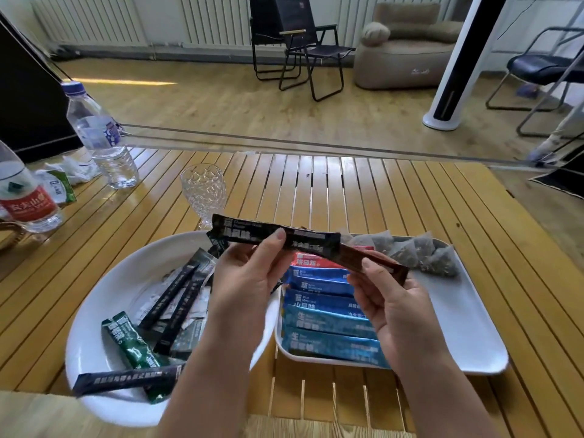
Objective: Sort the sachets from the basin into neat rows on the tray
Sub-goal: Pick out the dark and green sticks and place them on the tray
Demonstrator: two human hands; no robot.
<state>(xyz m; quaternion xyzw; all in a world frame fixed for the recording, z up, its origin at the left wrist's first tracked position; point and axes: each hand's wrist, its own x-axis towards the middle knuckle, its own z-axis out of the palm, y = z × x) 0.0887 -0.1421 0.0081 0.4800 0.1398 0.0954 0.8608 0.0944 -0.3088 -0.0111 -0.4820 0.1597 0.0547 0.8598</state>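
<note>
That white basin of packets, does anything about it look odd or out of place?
One dark sachet lies across the basin's near rim, poking past the edge. The other packets inside are heaped at all angles.

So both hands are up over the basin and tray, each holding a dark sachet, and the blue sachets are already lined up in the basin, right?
Not quite: the head view shows the blue sachets lined up on the tray, not in the basin. The rest stands: the left hand and the right hand each hold a dark sachet.
</note>
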